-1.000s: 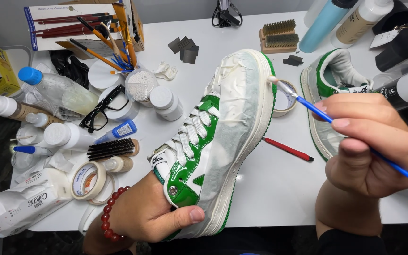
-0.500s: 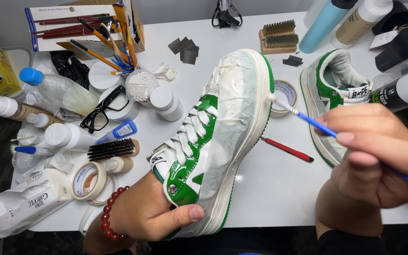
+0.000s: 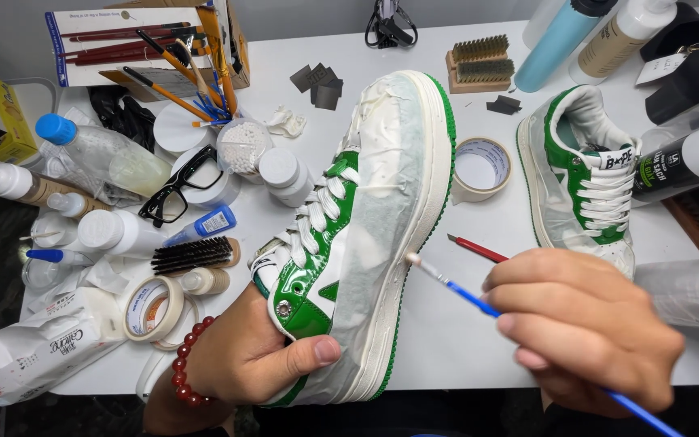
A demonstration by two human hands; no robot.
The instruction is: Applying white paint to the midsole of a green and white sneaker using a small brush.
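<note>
White table (image 3: 479, 340) w/ clutter. Left hand (image 3: 244, 356) clamped on green-white sneaker's (image 3: 374, 226) heel at 6 o'clock, fingers hidden behind. Right hand (image 3: 584, 324) pinches blue paintbrush (image 3: 455, 287), tip touching sole edge; handle end cut off at 5 o'clock.

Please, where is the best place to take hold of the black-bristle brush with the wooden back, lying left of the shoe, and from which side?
Probably grip the black-bristle brush across its long sides near the middle, coming from above. It lies flat, its length running left to right. A small white bottle sits close below it, and a blue tube just above, so fingers have little room; the right end, by the shoe, looks freer.
</note>
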